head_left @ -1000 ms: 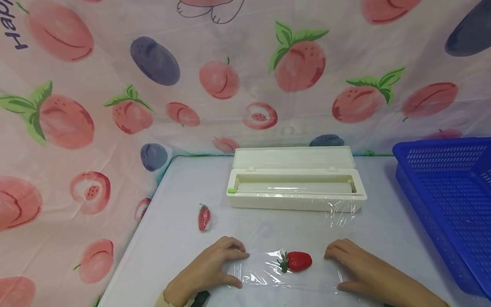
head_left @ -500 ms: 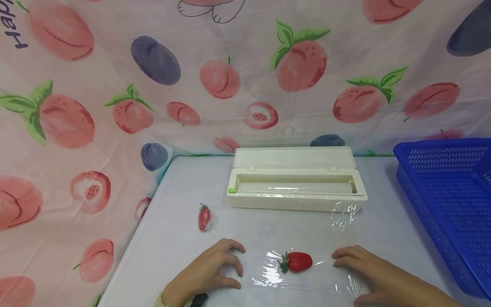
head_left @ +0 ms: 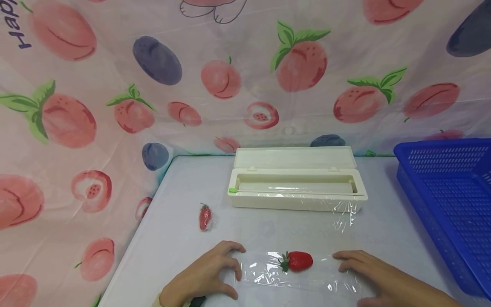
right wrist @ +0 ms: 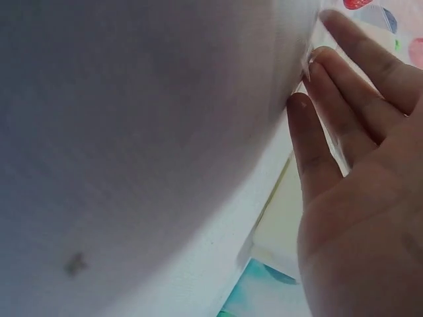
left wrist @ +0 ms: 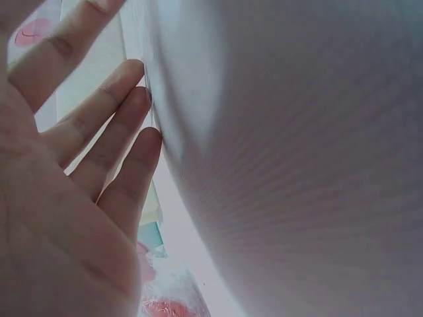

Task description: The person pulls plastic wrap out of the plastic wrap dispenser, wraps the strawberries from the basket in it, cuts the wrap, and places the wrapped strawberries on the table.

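While a small wrapped strawberry is lying apart at the left, the left hand is pressing loosely bent fingers onto the cling film sheet, gripping nothing. Centred on it is sitting the bare strawberry. Behind, the open white dispenser box is holding its film roll. The right hand, flat and relaxed, is sliding slightly outward since earlier. The blue basket is showing nothing inside.
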Available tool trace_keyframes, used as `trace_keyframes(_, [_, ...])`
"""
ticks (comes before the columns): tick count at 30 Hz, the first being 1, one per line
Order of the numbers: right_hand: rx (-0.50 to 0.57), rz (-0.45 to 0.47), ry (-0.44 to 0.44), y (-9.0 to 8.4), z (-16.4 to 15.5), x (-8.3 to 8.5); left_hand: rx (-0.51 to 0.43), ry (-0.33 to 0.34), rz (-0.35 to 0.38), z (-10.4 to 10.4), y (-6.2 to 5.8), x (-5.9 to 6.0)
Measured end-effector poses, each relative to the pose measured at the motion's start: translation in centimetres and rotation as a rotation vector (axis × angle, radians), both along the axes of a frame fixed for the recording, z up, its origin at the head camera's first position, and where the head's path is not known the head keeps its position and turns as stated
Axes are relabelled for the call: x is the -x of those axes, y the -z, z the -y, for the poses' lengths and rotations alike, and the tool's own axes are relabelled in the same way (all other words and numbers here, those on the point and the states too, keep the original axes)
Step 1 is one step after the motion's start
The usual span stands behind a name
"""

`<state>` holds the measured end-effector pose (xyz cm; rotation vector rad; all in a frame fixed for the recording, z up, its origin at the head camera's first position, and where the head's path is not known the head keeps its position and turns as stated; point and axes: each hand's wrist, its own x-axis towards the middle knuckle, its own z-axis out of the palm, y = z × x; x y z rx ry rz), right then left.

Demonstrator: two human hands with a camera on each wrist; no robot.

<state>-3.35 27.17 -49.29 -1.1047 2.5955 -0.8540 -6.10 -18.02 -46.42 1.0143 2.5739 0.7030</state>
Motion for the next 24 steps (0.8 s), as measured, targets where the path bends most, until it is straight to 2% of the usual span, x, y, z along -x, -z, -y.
trace_keyframes(4, [-0.033, 0.114, 0.043, -0.15, -0.02, -0.02, -0.005, 0.02, -0.007, 0.07, 0.14, 0.05])
trace_keyframes(14, [-0.036, 0.075, 0.05, -0.08, 0.06, -0.11, -0.045, 0.038, -0.03, 0.32, 0.32, 0.14])
trace_keyframes(21, [-0.036, 0.138, 0.054, -0.29, 0.08, -0.11, -0.042, 0.019, 0.004, 0.3, 0.1, -0.03])
trace_keyframes(24, [-0.016, 0.065, 0.035, -0.25, 0.02, -0.17, -0.04, 0.012, 0.006, 0.32, -0.07, -0.11])
